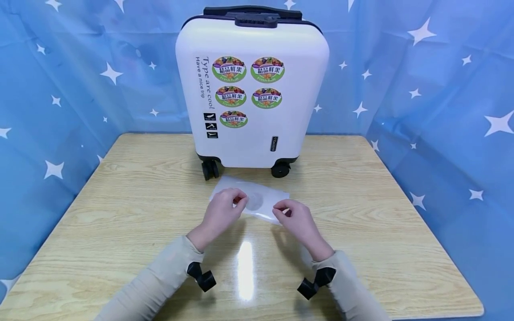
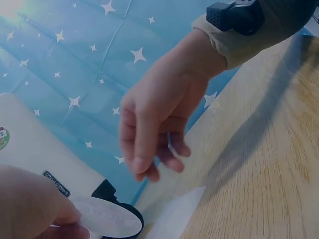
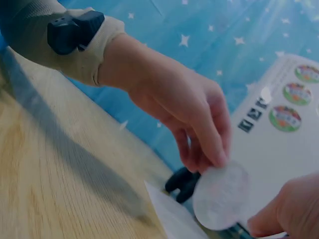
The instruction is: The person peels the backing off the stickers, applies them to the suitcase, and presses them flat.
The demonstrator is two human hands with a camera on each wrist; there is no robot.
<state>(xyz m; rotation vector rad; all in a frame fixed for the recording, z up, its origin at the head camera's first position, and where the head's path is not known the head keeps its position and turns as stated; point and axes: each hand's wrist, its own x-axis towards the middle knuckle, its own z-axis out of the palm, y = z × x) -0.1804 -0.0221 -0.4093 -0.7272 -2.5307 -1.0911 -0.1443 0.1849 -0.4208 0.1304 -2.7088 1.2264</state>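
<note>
Between thumb and fingers, my left hand (image 1: 225, 206) pinches a round sticker (image 1: 254, 201) by its edge. Its pale side faces up toward the head camera, and the disc stands out more plainly in the right wrist view (image 3: 222, 196). My right hand (image 1: 296, 217) hovers just to the right of the sticker, apart from it. Its fingers curl loosely, with nothing visible between them in the left wrist view. Below both hands, a white glossy sheet (image 1: 234, 183) lies on the table. Behind stands an upright white suitcase (image 1: 257, 138) bearing several round fruit stickers (image 1: 229, 69).
The suitcase rests on black wheels (image 1: 280, 170) close behind the sheet. A wooden table (image 1: 132, 214) spreads to both sides. Blue star-patterned cloth (image 1: 100, 40) hangs behind and at the sides. Black wrist devices (image 1: 201, 277) are strapped over the sleeves.
</note>
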